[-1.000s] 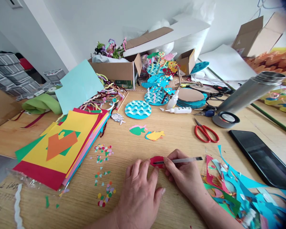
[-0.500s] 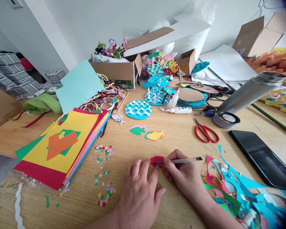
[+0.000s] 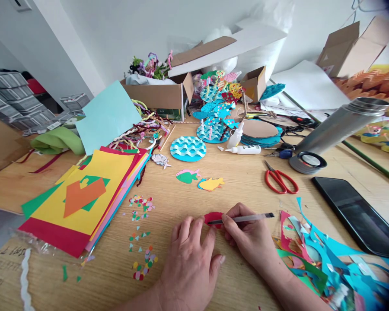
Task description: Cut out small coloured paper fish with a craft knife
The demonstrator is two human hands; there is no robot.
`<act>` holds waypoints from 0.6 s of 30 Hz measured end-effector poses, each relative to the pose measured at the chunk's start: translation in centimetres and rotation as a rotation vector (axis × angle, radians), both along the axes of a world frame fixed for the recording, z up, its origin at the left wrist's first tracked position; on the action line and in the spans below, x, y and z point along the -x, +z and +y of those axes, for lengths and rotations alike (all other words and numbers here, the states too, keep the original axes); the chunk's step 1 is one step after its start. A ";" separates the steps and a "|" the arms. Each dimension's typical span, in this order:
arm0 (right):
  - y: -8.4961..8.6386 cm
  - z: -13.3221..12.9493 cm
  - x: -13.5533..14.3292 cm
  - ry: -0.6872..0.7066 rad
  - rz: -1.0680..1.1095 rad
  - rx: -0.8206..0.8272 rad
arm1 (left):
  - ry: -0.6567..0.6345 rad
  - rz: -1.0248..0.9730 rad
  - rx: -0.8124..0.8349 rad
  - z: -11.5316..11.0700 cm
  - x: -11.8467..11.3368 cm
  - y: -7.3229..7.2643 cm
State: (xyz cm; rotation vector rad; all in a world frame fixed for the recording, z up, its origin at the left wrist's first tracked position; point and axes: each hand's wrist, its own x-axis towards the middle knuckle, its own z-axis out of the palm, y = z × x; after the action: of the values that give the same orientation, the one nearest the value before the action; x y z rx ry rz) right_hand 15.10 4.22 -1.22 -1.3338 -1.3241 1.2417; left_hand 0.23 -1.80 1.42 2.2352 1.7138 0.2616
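Observation:
My left hand [image 3: 192,259] lies spread on the table, its fingertips pressing the near-left edge of a red paper cutout [image 3: 213,216]. Much of that cutout is covered by my fingers, so its full outline is hidden. In my right hand [image 3: 246,233] a slim pen [image 3: 253,217] is pinched, its tip resting on the red paper. Just beyond lie a green and pink paper fish [image 3: 188,176] and a yellow and blue one [image 3: 211,184]. Small coloured paper dots and triangles [image 3: 144,255] are scattered left of my left hand.
Coloured paper sheets [image 3: 84,194] are stacked at left. Paper scraps [image 3: 330,255], a phone [image 3: 356,216] and red-handled scissors [image 3: 281,180] lie at right. Farther back are a wavy blue disc [image 3: 188,149], glue bottles [image 3: 246,149], a steel flask [image 3: 340,125] and a cardboard box [image 3: 155,95].
The pen's rear end has shifted very slightly to the left. Both hands and the red paper stay in nearly the same place.

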 end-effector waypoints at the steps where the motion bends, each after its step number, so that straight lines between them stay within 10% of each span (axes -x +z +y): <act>1: -0.1 0.0 0.0 0.001 -0.003 -0.007 | 0.000 -0.002 -0.003 0.0 0.0 0.0; 18: 0.8 -0.1 -0.9 -0.094 0.083 -0.032 | 0.019 -0.037 -0.024 0.0 0.1 0.0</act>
State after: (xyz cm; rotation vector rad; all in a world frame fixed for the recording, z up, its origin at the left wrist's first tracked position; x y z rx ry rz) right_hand 16.00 4.16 -0.43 -1.2932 -1.2053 1.1946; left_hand 0.11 -1.81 1.43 2.2182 1.7224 0.3278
